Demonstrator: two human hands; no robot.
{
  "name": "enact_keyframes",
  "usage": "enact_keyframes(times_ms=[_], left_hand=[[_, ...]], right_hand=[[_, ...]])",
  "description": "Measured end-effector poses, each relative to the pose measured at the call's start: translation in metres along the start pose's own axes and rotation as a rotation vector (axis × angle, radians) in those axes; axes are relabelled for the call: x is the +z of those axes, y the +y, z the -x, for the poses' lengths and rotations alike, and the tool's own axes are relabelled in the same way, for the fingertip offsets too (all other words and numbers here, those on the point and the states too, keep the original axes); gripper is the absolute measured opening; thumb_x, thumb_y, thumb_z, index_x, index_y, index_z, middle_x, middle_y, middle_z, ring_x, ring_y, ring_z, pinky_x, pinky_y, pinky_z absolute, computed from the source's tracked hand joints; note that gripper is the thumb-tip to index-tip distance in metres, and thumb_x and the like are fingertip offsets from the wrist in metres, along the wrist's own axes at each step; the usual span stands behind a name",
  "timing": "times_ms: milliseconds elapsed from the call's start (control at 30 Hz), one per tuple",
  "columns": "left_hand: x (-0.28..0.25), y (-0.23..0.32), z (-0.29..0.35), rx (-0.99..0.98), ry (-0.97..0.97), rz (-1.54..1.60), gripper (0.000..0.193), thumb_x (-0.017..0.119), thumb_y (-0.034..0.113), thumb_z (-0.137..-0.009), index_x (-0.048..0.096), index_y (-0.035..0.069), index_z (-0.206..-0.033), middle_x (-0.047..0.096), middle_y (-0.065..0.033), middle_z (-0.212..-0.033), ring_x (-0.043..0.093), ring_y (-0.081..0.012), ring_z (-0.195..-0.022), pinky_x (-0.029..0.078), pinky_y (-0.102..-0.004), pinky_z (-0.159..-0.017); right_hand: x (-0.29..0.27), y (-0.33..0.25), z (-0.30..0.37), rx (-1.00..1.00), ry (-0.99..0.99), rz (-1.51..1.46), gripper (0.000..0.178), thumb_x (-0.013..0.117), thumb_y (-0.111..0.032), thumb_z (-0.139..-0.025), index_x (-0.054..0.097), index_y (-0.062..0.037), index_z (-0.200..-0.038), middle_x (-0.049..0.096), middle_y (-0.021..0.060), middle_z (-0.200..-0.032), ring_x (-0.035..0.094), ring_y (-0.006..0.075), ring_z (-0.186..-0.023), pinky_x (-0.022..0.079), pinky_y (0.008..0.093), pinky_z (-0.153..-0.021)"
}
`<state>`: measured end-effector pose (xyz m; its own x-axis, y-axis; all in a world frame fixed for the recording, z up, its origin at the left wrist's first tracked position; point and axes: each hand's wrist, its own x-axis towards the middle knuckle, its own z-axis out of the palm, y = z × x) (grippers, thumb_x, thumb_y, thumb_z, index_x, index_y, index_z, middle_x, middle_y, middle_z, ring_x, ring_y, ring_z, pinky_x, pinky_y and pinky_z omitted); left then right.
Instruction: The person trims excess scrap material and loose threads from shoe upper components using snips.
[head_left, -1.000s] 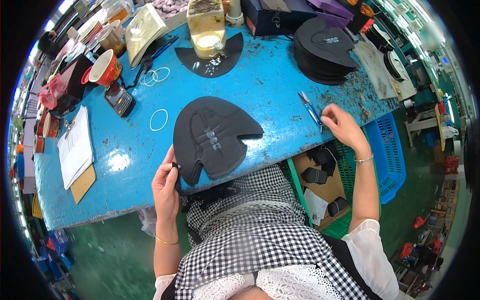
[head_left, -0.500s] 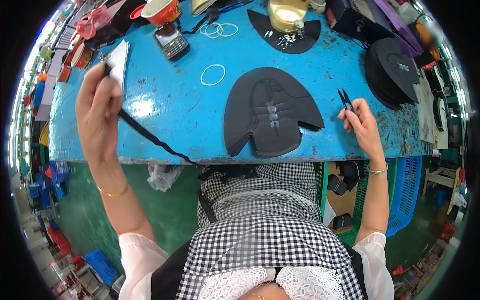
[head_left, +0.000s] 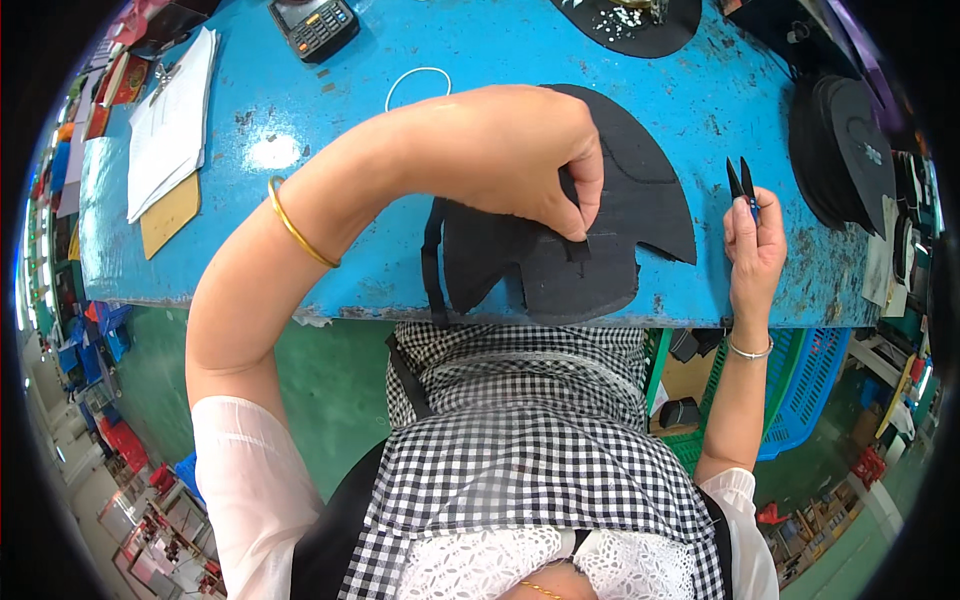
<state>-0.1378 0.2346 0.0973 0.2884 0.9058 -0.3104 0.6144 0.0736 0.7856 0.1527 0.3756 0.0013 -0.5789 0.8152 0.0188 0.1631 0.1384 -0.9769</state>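
A dome-shaped black padded piece with notches in its near edge lies by the table's front edge. Over it reaches my left hand, thumb and fingers pinched on the end of a black strip that touches the piece's surface. More of this strip hangs down at the piece's left side; its middle is hidden under my wrist. My right hand, right of the piece, is closed on a pair of thread snips, blades pointing away from me and apart.
Papers on a clipboard lie at the left, a handheld keypad device at the back. A white ring is partly behind my left arm. Stacked black pieces stand at the right. Below the table is a blue crate.
My left hand has swung from the far left to the black piece, bringing the strip's end down onto it. My right hand still holds the snips. The view has shifted slightly.
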Motion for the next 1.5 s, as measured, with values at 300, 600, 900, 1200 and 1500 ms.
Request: enact_keyframes(times_ms=[300, 600, 900, 1200, 1500], left_hand=[[0.0, -0.008, -0.01, 0.095, 0.034, -0.103, 0.012, 0.078, 0.016, -0.078, 0.075, 0.005, -0.082, 0.069, -0.0063, -0.073, 0.064, -0.0205, -0.065, 0.051, -0.033, -0.062], [0.01, -0.002, -0.009, 0.198, 0.14, -0.434, 0.02, 0.081, 0.021, -0.07, 0.068, 0.008, -0.079, 0.069, -0.0074, -0.079, 0.067, -0.0297, -0.083, 0.052, -0.0408, -0.073], [0.006, -0.015, -0.007, 0.215, 0.23, -0.404, 0.021, 0.079, 0.021, -0.074, 0.069, 0.004, -0.083, 0.067, -0.0111, -0.075, 0.066, -0.0322, -0.078, 0.051, -0.0411, -0.071], [-0.003, -0.019, -0.011, 0.112, 0.116, -0.296, 0.011, 0.063, 0.011, -0.081, 0.068, 0.001, -0.084, 0.063, -0.0159, -0.07, 0.062, -0.033, -0.067, 0.049, -0.0417, -0.064], [-0.003, -0.016, -0.006, 0.101, 0.142, -0.299, 0.011, 0.063, 0.011, -0.081, 0.068, 0.002, -0.084, 0.066, -0.0146, -0.074, 0.064, -0.034, -0.073, 0.05, -0.0429, -0.068]], right_hand=[[-0.002, -0.004, 0.001, 0.014, -0.009, 0.018, 0.009, 0.057, -0.015, -0.103, 0.056, -0.0069, -0.106, 0.05, -0.0056, -0.073, 0.038, -0.001, -0.06, 0.027, 0.0162, -0.049], [0.036, -0.077, -0.012, -0.523, -0.648, 0.357, 0.014, 0.072, -0.004, -0.083, 0.06, -0.0059, -0.09, 0.055, 0.0036, -0.071, 0.058, 0.0171, -0.06, 0.043, 0.0296, -0.051], [0.053, -0.087, -0.027, -0.565, -0.912, 0.565, 0.016, 0.074, -0.012, -0.077, 0.061, -0.0083, -0.086, 0.059, 0.0062, -0.071, 0.061, 0.0248, -0.064, 0.046, 0.0368, -0.052], [0.065, -0.088, -0.029, -0.669, -0.653, 0.719, 0.017, 0.073, -0.01, -0.079, 0.058, -0.008, -0.086, 0.058, 0.0062, -0.072, 0.061, 0.0246, -0.064, 0.046, 0.0369, -0.053], [0.063, -0.096, -0.032, -0.701, -0.784, 0.731, 0.017, 0.073, -0.01, -0.077, 0.057, -0.0096, -0.084, 0.052, 0.0045, -0.07, 0.059, 0.0219, -0.063, 0.045, 0.0351, -0.052]])
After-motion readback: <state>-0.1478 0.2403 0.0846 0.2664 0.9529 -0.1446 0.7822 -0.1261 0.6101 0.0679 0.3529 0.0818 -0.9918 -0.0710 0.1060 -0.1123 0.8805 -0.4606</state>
